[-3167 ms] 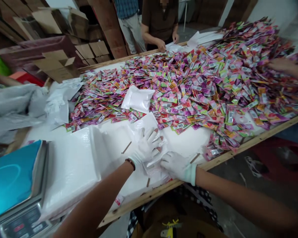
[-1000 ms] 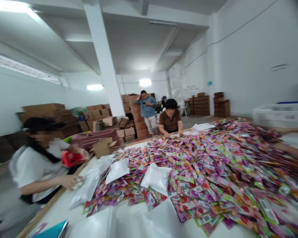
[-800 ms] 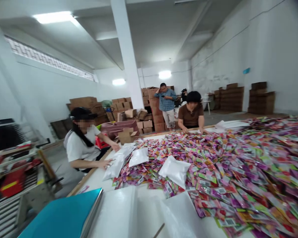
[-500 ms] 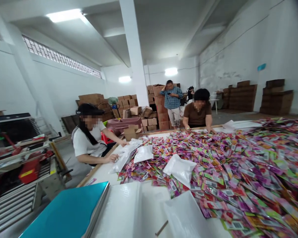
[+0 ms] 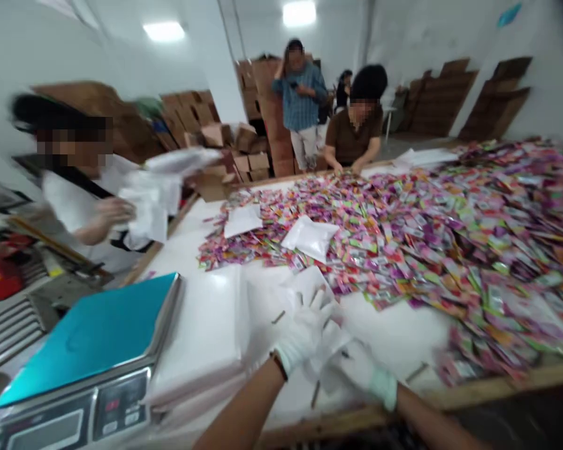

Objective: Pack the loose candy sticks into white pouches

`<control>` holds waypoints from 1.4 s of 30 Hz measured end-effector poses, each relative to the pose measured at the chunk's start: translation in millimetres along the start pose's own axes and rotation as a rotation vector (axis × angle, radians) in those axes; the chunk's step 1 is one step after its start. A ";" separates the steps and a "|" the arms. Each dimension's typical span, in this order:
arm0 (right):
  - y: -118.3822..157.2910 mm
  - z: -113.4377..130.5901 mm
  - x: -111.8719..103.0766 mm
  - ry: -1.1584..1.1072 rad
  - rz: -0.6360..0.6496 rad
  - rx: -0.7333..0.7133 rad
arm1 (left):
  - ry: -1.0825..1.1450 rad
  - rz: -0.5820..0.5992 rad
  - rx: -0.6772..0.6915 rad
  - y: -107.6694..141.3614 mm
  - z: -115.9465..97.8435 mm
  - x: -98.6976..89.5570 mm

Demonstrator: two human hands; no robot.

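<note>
Lower centre, the left hand point(image 5: 304, 331) lay spread open on a white packet point(image 5: 315, 280). The right hand point(image 5: 360, 367) blurred, grip unclear.

scale top point(image 5: 94, 325) teal, bags point(image 5: 312, 239) wht, packets point(image 5: 406, 225) pink/purple/grn, shirt point(image 5: 303, 103) blue plaid.

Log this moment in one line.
left hand: gloved, on white bag | right hand: gloved, blurred, beside bag | blue-topped scale: left | packet pile: beyond hands
</note>
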State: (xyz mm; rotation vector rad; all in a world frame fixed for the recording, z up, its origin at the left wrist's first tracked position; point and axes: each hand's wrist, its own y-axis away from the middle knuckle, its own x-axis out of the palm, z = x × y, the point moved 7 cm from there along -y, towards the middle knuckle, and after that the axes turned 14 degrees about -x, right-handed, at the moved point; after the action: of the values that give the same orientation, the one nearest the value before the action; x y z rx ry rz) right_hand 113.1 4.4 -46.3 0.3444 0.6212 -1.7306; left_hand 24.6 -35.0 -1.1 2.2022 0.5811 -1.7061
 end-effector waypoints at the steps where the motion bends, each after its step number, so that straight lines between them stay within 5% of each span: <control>1: 17.0 -7.0 -2.4 0.032 0.038 0.016 | -0.014 0.016 0.017 -4.4 -3.4 10.3; 5: 58.5 -21.0 -41.9 0.104 0.085 -0.062 | -0.053 -0.014 0.047 -6.8 -5.9 40.5; 10: 59.3 -45.5 -97.7 0.330 -0.008 -0.187 | -0.123 -0.037 0.164 -18.4 -0.9 51.0; 15: 44.1 -43.5 -77.8 0.492 0.349 -0.558 | -0.188 0.085 0.345 -49.9 -2.4 50.1; 19: 34.1 -47.9 -65.0 0.510 0.454 -0.622 | -0.149 0.057 0.344 -46.5 -6.9 46.5; 25: 25.8 -66.4 -74.2 0.406 0.266 -0.426 | 0.137 -0.002 0.185 28.1 11.5 37.9; 29: 20.3 -73.5 -83.6 0.277 0.137 -0.173 | 0.253 -0.016 -0.083 57.2 46.7 34.1; 35: -4.0 -88.8 -84.7 0.290 0.032 0.126 | 0.283 0.146 -0.558 32.4 81.8 29.3; 39: -17.6 -102.7 -78.0 0.337 0.052 0.304 | 0.298 0.181 -0.669 13.8 91.2 31.0; 42: -24.3 -109.8 -74.3 0.308 0.040 0.379 | 0.383 0.091 -0.749 10.2 99.4 32.6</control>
State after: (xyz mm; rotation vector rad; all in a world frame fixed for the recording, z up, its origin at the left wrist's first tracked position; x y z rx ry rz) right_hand 97.8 130.9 -90.2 0.8955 0.4967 -1.7677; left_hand -47.7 -85.8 -58.0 1.9302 0.9944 -0.8050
